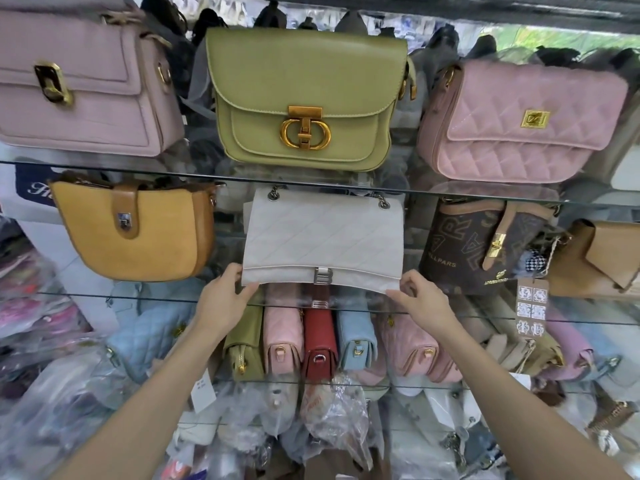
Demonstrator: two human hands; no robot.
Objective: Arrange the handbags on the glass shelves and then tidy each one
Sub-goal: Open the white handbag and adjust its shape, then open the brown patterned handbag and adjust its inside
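Note:
A pale grey quilted handbag [323, 237] with a chain strap and a silver clasp stands in the middle of the second glass shelf [86, 295]. My left hand [227, 299] pinches its bottom left corner. My right hand [420, 301] pinches its bottom right corner. A mustard saddle bag [138, 233] stands to its left and a brown monogram bag [481, 247] to its right. On the top glass shelf [194, 175] stand a mauve bag [79, 81], an olive green bag [304, 98] and a pink quilted bag [519, 123].
A tan bag [602, 258] sits at the far right of the second shelf. A paper tag [531, 308] hangs from the monogram bag. The shelf below holds several bags packed side by side, among them a red one [320, 344]. Plastic-wrapped bags fill the bottom.

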